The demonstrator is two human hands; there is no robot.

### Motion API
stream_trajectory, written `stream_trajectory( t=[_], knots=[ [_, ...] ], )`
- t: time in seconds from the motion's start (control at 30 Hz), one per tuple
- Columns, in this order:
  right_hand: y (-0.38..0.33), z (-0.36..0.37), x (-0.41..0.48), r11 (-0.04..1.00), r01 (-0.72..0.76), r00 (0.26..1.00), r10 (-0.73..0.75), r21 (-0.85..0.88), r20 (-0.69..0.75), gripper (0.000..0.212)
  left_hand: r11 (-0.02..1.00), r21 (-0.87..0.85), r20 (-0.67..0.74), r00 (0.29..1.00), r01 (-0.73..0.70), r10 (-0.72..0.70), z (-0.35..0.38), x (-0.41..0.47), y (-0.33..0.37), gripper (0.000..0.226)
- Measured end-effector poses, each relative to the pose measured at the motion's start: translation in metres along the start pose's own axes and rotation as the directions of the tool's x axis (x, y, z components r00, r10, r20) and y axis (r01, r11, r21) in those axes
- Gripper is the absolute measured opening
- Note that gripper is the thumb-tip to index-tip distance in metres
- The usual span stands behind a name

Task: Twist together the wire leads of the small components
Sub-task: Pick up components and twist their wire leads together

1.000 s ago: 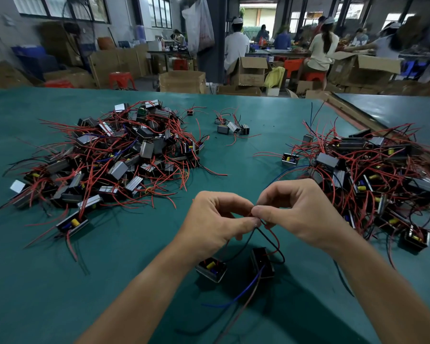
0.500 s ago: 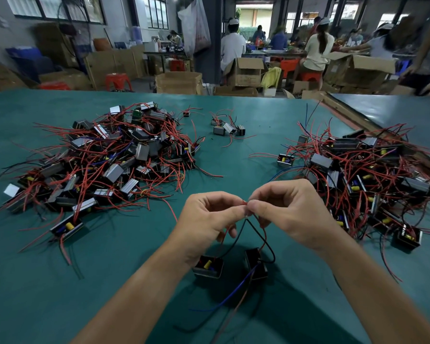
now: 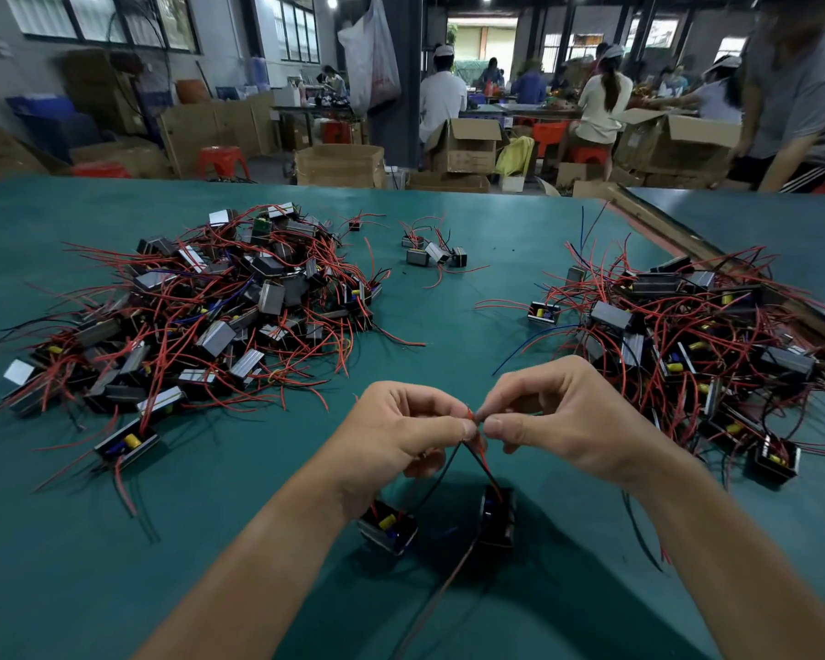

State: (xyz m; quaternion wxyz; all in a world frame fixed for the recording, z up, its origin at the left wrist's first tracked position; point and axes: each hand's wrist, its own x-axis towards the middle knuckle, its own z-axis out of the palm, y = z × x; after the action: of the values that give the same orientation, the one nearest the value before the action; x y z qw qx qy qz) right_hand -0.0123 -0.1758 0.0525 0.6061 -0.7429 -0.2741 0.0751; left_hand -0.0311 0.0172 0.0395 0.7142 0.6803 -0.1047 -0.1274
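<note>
Pinching the wire leads (image 3: 471, 415) together, left hand (image 3: 401, 438) and right hand (image 3: 567, 421) hover over two components (image 3: 387, 526).

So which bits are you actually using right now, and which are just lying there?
In use: left hand and right hand, both pinching the leads; left component; right component.

Lying about: left pile; right pile; small group farther back; boxes beyond the table.

Left hand (image 3: 403, 433), right hand (image 3: 563, 421), pinching wire leads (image 3: 472, 419)
</note>
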Motion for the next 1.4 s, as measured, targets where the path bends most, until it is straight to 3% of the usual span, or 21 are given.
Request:
stream_trajectory(
  t=[0.23, 0.37, 0.47, 0.63, 0.77, 0.97, 1.1, 1.23, 1.4],
  knots=[
    [0.003, 0.002, 0.000, 0.998, -0.006, 1.000, 0.006, 0.063, 0.001, 0.003, 1.000, 0.009, -0.047, 0.999, -0.004, 0.005, -0.003, 0.001, -0.004, 0.019],
    [0.006, 0.006, 0.001, 0.997, -0.007, 1.000, 0.006, 0.077, 0.015, 0.019, 1.000, 0.023, -0.015, 1.000, -0.008, 0.008, 0.000, 0.000, -0.004, 0.020],
    [0.007, 0.008, 0.001, 0.998, 0.006, 1.000, -0.007, 0.055, 0.023, 0.007, 0.997, 0.075, 0.007, 1.000, 0.000, -0.001, 0.001, 0.000, -0.006, 0.019],
    [0.008, 0.008, 0.003, 0.997, 0.004, 0.999, -0.006, -0.080, -0.034, 0.010, 0.989, 0.147, -0.082, 0.996, -0.011, 0.024, 0.005, 0.001, -0.008, 0.003],
    [0.012, 0.008, 0.004, 0.970, 0.008, 0.997, -0.027, -0.243, -0.076, 0.017, 0.978, 0.198, -0.149, 0.984, -0.068, 0.098, 0.010, 0.003, -0.009, 0.009],
    [0.009, 0.010, 0.003, 0.935, -0.005, 0.993, -0.038, -0.356, -0.113, 0.020, 0.975, 0.213, -0.132, 0.986, -0.070, 0.100, 0.009, 0.004, -0.011, 0.019],
    [0.006, 0.012, 0.003, 0.940, -0.063, 0.990, 0.017, -0.336, -0.139, 0.022, 0.973, 0.216, -0.130, 0.985, -0.080, 0.110, 0.010, 0.002, -0.009, 0.019],
    [0.005, 0.011, 0.005, 0.959, -0.221, 0.969, 0.195, -0.176, -0.151, 0.025, 0.949, 0.296, -0.143, 0.977, -0.110, 0.158, 0.011, 0.002, -0.012, 0.026],
    [0.003, 0.012, 0.006, 0.950, -0.290, 0.952, 0.274, -0.113, -0.137, 0.030, 0.956, 0.271, -0.135, 0.979, -0.113, 0.154, 0.014, 0.002, -0.011, 0.006]
  ],
)
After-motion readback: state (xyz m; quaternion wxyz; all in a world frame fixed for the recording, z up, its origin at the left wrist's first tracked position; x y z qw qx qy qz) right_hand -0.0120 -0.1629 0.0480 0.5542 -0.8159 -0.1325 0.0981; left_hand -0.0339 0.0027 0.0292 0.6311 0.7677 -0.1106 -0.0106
